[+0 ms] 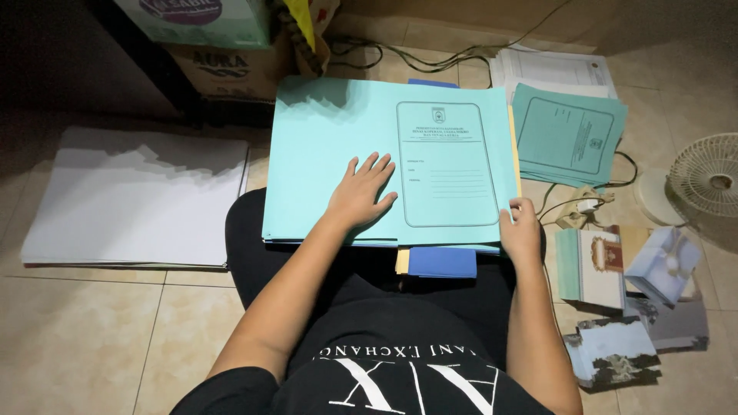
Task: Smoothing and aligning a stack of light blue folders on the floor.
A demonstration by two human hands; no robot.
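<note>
While the person sat on the tiled floor (92, 338) with a stack of folders across the lap, the left hand (360, 194) lay flat with fingers spread on the top turquoise folder (338, 146), pressing it down. The right hand (521, 230) pinched the lower right corner of that folder, thumb over the edge and fingers curled beneath it. The stack rested on the thighs, reaching forward over the knees, and a blue folder (442, 263) and a yellow sheet edge (402, 261) stuck out from under it at the near side.

In my judgement, the stack was poorly supported: balanced on legs and not on a flat surface, it could have slid forward or sideways if the left palm had eased off while the right lifted the corner. The loose layers poking out below could have slipped free and scattered. A corner pulled up by a pinch alone might also have creased.

The floor was beige tile, dimly lit, darker toward the upper left. A large white sheet pile (134, 200) lay well apart on the left. On the right lay another turquoise folder (567, 134) on top of white papers (550, 69), a small fan (707, 180), a tangle of cables (584, 204), and several small booklets (615, 350). Cardboard boxes (223, 65) stood at the far side.
</note>
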